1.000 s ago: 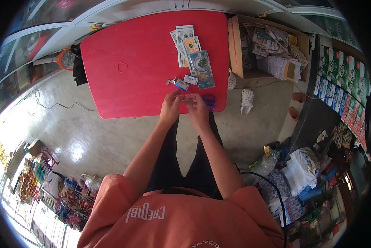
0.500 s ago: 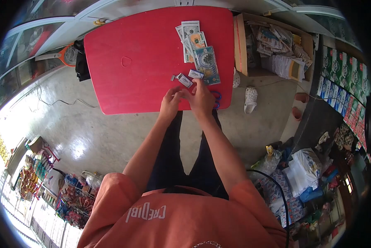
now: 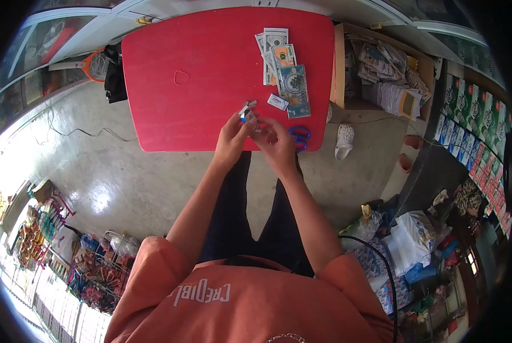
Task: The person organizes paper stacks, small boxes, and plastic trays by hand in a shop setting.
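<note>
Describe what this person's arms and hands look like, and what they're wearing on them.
The left hand and right hand wear no gloves. The forearms are uncovered below short, loose orange-red sleeves. No watch is visible; rings are too small to tell. A black cable curves beside the right sleeve.

Small blue-white box (image 3: 248, 116), tilted, in the left grip (image 3: 232, 134)
</note>
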